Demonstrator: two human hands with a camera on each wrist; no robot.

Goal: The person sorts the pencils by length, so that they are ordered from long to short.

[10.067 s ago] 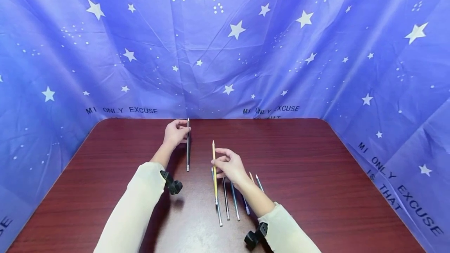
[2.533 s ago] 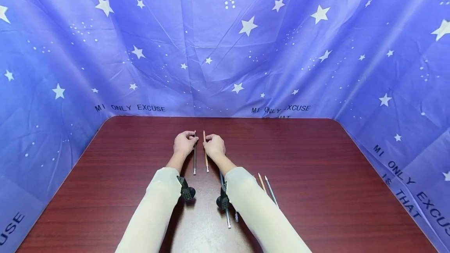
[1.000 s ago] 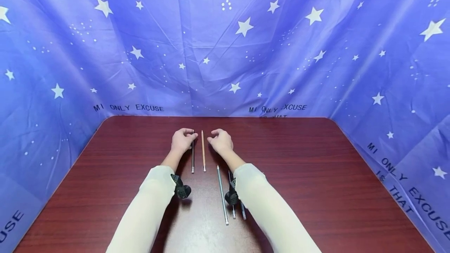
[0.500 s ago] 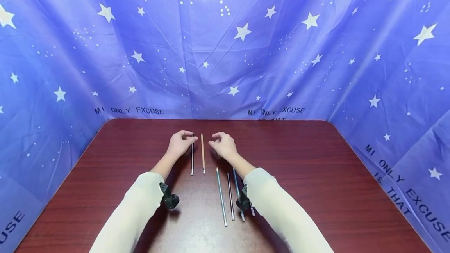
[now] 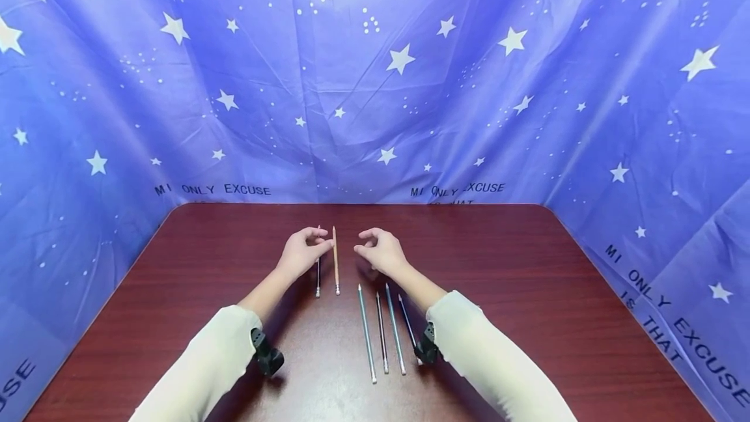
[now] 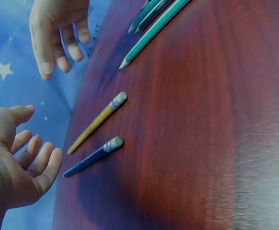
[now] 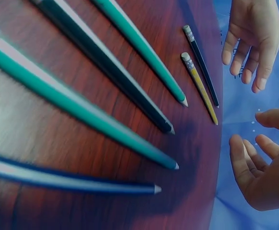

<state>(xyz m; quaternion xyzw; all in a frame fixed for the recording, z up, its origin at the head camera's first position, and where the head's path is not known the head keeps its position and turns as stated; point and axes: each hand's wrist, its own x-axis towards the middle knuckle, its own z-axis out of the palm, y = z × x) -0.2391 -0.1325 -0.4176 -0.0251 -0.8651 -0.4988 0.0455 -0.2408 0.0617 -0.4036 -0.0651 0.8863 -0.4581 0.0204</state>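
In the head view my left hand hovers over the dark pencil, partly covering it, with the thumb overlapping the yellow pencil alongside. In the left wrist view these fingers are loosely spread and hold nothing. To the right, my right hand is also relaxed, its fingers apart and nothing in them. Both pencils lie side by side, eraser ends toward me. Nearer the right forearm is a row: a green pencil, a black pencil, a teal pencil and a blue pencil, partly hidden by the wrist camera.
The reddish-brown table has rounded far corners. Behind it and along both sides hangs a blue curtain with white stars and printed words. A black camera sits on the left wrist, another camera on the right.
Both hands held pencils 10.1 and 2.5 seconds ago. My right hand let go of the yellow pencil and drew right; my left hand released the dark one. The sleeves moved apart, uncovering the row.
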